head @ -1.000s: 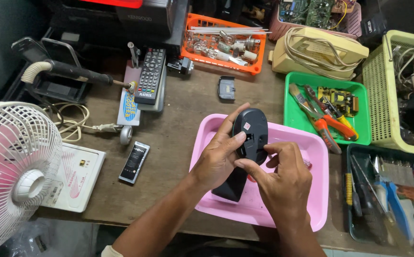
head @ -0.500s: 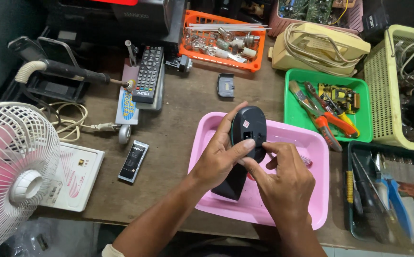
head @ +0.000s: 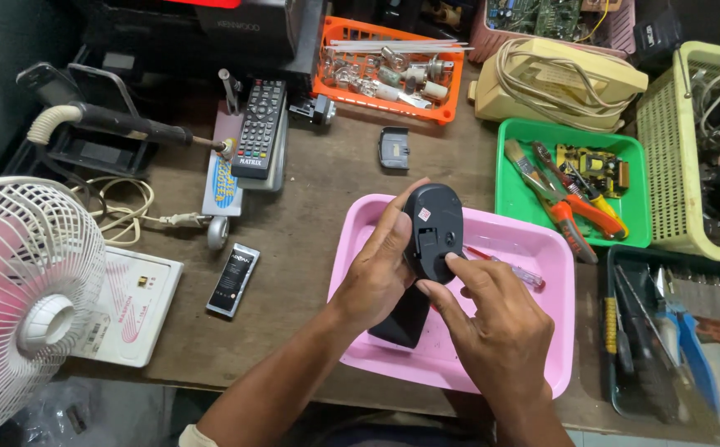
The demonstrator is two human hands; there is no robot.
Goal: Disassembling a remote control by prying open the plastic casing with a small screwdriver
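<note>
My left hand (head: pixel 381 269) grips a black computer mouse (head: pixel 433 228), turned underside up, above a pink tray (head: pixel 534 248). My right hand (head: pixel 492 331) is below it, its index finger pressing on the mouse's lower edge. A clear-handled screwdriver (head: pixel 517 271) lies in the tray to the right of the mouse. A flat black part (head: pixel 403 319) rests in the tray under my hands, partly hidden by them.
A green tray (head: pixel 516 199) with pliers and a circuit board sits to the right. An orange basket (head: pixel 327 83) of bulbs, a remote control (head: pixel 259 128), a small black cover (head: pixel 394 149), a slim black battery (head: pixel 233 279) and a white fan (head: pixel 21 306) surround the work area.
The mouse has tilted more upright, showing its underside. My right index finger has moved onto its lower edge. Both hands stay over the pink tray.
</note>
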